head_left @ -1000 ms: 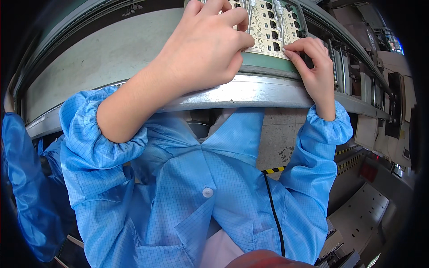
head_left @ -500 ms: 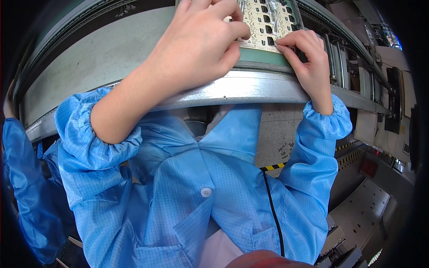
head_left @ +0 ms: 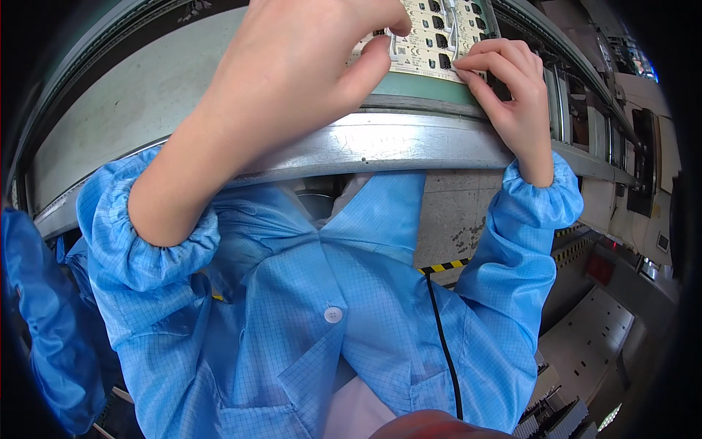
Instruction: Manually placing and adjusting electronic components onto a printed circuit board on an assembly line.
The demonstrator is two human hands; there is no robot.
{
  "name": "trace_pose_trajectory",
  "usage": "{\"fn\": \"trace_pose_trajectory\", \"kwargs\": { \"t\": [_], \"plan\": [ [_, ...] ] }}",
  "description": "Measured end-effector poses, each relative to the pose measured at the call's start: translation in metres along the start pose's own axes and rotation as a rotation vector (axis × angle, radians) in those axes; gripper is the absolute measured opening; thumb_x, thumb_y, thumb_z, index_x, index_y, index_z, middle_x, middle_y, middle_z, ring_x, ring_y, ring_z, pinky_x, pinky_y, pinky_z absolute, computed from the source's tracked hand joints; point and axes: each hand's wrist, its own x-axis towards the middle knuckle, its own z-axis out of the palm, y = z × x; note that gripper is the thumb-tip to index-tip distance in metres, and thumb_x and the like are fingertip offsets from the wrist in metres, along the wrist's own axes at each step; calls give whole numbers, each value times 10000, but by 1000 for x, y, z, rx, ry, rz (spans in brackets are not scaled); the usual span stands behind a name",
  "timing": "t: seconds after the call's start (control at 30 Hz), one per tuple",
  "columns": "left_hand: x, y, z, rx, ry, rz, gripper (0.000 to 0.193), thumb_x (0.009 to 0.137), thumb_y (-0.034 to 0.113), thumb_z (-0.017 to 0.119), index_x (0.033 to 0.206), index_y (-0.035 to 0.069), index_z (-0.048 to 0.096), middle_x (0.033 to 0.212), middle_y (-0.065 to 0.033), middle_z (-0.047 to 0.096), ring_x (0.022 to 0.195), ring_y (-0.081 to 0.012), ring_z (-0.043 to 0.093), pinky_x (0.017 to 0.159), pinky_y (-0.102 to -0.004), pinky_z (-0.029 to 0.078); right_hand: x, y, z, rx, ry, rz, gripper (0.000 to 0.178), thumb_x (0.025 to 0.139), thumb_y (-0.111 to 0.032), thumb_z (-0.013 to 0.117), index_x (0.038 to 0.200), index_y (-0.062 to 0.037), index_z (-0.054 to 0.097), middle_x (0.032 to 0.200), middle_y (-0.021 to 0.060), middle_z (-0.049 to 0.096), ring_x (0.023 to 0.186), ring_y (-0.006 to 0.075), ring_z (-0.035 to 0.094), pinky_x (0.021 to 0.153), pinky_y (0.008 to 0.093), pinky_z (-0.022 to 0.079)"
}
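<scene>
Head view: cream circuit boards (head_left: pixel 414 66) with black parts (head_left: pixel 444 61) and white wires (head_left: pixel 453 35) lie in what looks like a green tray (head_left: pixel 428 88), beyond a metal rail (head_left: pixel 409 140). Your left hand (head_left: pixel 296 69) arches over them, thumb and forefinger curled; your right hand's (head_left: pixel 514 79) fingers bunch at the near edge. I cannot tell whether either pinches anything. A careless tug might loosen a wire.

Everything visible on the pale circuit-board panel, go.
The circuit-board panel is flat, cream-coloured and stiff-looking, with dark printed markings, rows of black components and thin white leads across it. It lies on a green surface, beyond the metal rail. The left hand hides its left part; the right hand's fingertips are at its near right corner, contact unclear. Its far edge is out of frame.
</scene>
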Motion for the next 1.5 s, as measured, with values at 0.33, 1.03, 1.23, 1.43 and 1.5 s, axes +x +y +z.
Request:
{"fn": "trace_pose_trajectory", "kwargs": {
  "t": [0.33, 1.03, 1.23, 1.43, 1.5],
  "plan": [
    [-8, -7, 17, -323, 360, 235, 198, 762, -7, 697, 946, 64, 714, 1014, -92, 631, 977, -311, 532, 851, -404, 468, 0, 2, -4, 121, -83, 54, 112, 867, -53, 739, 979, -45, 739, 1002, 67, 688, 977, 226, 625, 875, 337, 441],
    [7, 32, -31, 152, -200, -199, 179, 773, 9, 681, 943, 60, 711, 994, -87, 622, 960, -302, 517, 860, -390, 461, -3, 10, 4, 326, -121, 222, 88, 900, -45, 723, 986, -26, 734, 1017, 59, 669, 963, 175, 592, 868, 296, 452],
    [6, 32, -32, 149, -188, -204, 171, 777, 12, 678, 939, 57, 710, 991, -87, 619, 960, -304, 516, 858, -391, 461, -1, 5, 1, 173, -95, 103, 89, 879, -43, 718, 962, -26, 743, 1011, 66, 679, 1009, 202, 613, 896, 324, 446],
    [-9, -4, 10, -354, 299, 148, 171, 776, 9, 681, 937, 56, 710, 993, -86, 617, 962, -305, 515, 852, -394, 464, -1, 8, 1, 293, -115, 181, 113, 868, -41, 716, 973, -26, 754, 1014, 57, 683, 1022, 207, 613, 917, 324, 440],
    [-10, -5, 11, -356, 305, 148, 173, 776, 8, 682, 940, 56, 710, 993, -87, 616, 962, -306, 515, 851, -395, 465, -1, 9, 1, 286, -124, 162, 118, 867, -39, 716, 977, -26, 756, 1016, 55, 683, 1025, 207, 612, 921, 324, 438]
  ]
}}
